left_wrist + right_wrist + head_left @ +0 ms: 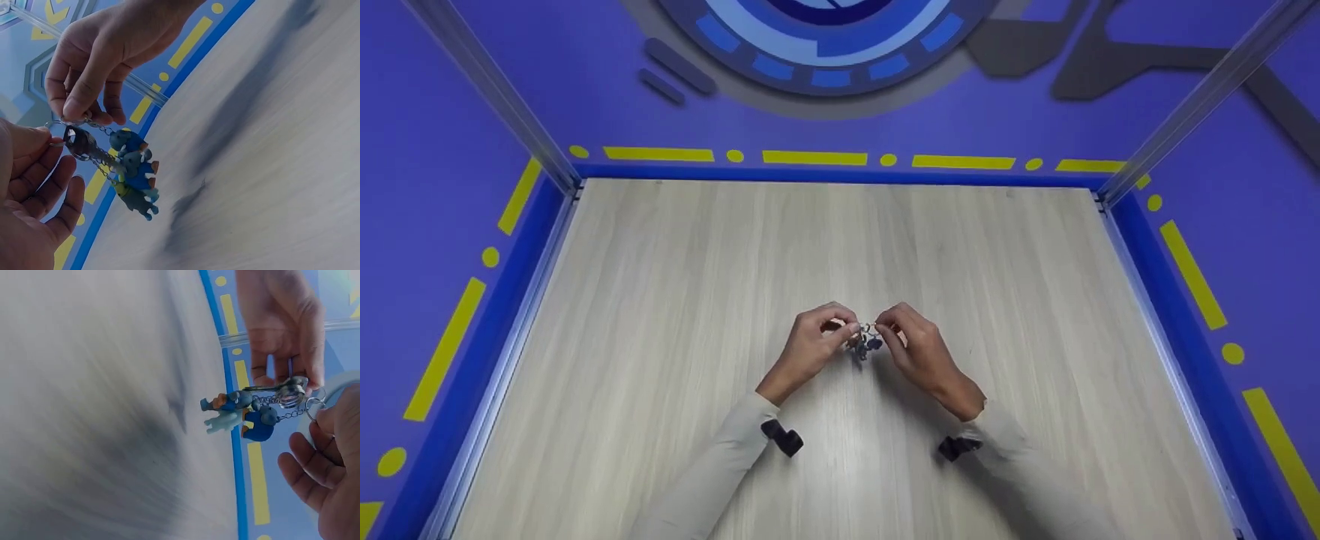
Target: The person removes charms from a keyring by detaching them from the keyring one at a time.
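Keyring [864,335] with figurine charms [135,174] pinched between both hands' fingertips.

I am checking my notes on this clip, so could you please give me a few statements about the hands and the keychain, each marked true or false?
1. Both hands hold the keychain above the table. True: the left hand and the right hand meet at the keychain over the wooden table.
2. Small figure charms hang from the rings on chains. True: the figure charms dangle below the metal rings.
3. The charms lie flat on the table. False: they hang in the air, clear of the surface.
4. The left hand rests idle at the table's edge. False: its fingers pinch the rings near the middle of the table.
5. The charms are bright red. False: they are mostly blue and grey-green.
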### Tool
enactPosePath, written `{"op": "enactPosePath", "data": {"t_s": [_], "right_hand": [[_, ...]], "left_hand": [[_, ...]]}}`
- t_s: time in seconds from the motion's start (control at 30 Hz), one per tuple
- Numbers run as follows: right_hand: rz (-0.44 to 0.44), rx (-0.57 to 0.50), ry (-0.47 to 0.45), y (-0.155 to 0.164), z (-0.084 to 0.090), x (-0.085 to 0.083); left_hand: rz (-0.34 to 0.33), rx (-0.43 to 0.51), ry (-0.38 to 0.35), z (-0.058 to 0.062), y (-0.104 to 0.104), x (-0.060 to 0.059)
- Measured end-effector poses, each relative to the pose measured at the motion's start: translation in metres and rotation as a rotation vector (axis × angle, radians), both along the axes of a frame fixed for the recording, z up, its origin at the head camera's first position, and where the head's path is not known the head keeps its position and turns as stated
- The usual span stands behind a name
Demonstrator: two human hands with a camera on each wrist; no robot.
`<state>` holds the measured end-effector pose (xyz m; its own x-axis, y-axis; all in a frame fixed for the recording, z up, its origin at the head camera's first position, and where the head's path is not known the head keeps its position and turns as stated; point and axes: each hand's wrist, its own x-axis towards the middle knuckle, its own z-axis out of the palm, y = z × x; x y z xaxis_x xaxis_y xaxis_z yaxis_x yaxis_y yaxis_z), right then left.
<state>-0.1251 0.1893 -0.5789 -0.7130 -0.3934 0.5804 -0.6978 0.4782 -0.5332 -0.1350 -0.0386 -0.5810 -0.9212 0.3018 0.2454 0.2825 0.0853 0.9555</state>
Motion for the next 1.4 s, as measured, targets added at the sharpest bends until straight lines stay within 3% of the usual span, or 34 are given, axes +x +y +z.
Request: {"op": "enactPosePath", "data": {"t_s": [0.17, 0.33, 0.53, 0.7, 0.83, 0.93, 1.23, 1.4], "right_hand": [[0.023, -0.083, -0.145, 0.0, 0.001, 0.005], [0.015, -0.072, -0.191, 0.0, 0.004, 0.006], [-0.001, 0.033, -0.112, 0.001, 0.008, 0.008], [-0.004, 0.098, 0.007, 0.0, 0.009, 0.008], [-0.018, 0.122, 0.034, 0.0, 0.009, 0.009], [-0.024, 0.132, 0.028, 0.0, 0.008, 0.011], [-0.034, 0.126, 0.023, 0.005, 0.004, 0.012], [-0.037, 0.112, -0.018, 0.008, 0.004, 0.011]], "left_hand": [[-0.038, -0.07, -0.026, -0.002, -0.003, 0.0], [-0.056, -0.167, 0.003, -0.001, -0.003, -0.001], [-0.07, -0.246, 0.087, 0.007, 0.001, -0.002], [-0.1, -0.296, 0.115, 0.015, 0.005, -0.003], [-0.108, -0.334, 0.133, 0.018, 0.006, -0.003], [-0.112, -0.329, 0.132, 0.018, 0.006, -0.003], [-0.098, -0.208, -0.013, 0.019, 0.002, -0.002], [-0.093, -0.156, -0.038, 0.018, 0.001, -0.001]]}}
